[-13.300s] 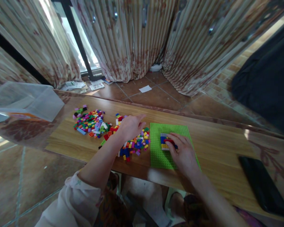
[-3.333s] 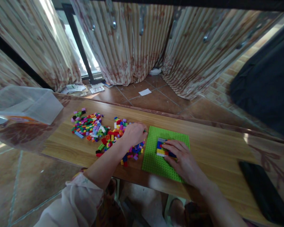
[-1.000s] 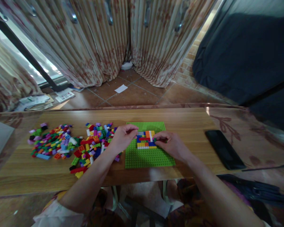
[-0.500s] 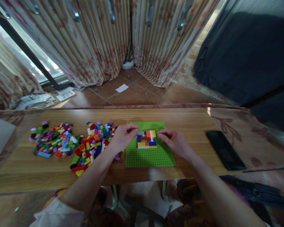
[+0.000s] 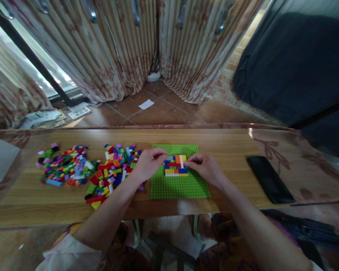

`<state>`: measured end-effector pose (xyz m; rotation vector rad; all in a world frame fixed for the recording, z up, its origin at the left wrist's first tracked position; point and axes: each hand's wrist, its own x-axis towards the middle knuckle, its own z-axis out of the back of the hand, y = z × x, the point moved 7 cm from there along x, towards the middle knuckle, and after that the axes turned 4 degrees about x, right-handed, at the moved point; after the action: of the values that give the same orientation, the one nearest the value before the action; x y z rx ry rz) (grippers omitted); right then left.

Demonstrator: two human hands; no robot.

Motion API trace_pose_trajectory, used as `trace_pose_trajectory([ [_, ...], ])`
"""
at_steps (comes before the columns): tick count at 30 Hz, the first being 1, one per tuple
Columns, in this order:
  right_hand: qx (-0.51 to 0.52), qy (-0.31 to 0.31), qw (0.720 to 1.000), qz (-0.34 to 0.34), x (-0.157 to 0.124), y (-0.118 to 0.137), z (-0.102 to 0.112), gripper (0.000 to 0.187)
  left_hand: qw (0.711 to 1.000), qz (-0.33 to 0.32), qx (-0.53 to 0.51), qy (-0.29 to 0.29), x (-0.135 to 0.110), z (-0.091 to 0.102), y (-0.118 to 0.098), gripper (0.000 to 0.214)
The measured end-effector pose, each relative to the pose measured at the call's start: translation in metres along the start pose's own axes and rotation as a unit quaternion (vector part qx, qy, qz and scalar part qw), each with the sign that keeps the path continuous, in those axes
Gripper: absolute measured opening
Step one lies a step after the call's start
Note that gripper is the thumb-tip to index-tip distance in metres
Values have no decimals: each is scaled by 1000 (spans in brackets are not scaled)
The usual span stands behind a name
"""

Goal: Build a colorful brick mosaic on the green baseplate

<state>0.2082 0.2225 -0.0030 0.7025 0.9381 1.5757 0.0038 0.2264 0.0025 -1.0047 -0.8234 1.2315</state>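
A green studded baseplate [image 5: 180,186] lies on the wooden table. On its far half sits a small flat patch of coloured bricks [image 5: 175,166], red, blue, yellow, orange and white. My left hand [image 5: 149,163] rests at the patch's left edge, fingers curled with the fingertips pinched at the bricks. At the right edge of the patch, my right hand [image 5: 204,167] is pinched shut, touching the bricks. What either pinch holds is too small to make out. Loose bricks [image 5: 113,171] lie just left of my left hand.
A second heap of loose bricks [image 5: 62,165] lies further left. A black phone [image 5: 269,178] lies flat on the right of the table [image 5: 234,145]. A translucent box corner [image 5: 0,158] shows at the far left. Curtains, tiled floor and papers lie beyond.
The view swung right and centred on the baseplate. My left hand left the loose bricks and came to the patch. Over the last half second my right hand closed in on the patch's right edge.
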Motion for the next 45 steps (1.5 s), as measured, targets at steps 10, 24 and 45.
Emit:
trace_pose_trajectory([
  [10, -22, 3, 1000, -3, 2, 2, 0, 21, 1000, -8, 29, -4, 0, 0, -1, 19],
  [24, 27, -110, 991, 74, -14, 29, 20, 25, 998, -2, -19, -59, 0, 29, -11, 15],
  [45, -139, 62, 917, 368, -55, 91, -118, 27, 994, -21, -43, -101, 1, 50, -11, 14],
])
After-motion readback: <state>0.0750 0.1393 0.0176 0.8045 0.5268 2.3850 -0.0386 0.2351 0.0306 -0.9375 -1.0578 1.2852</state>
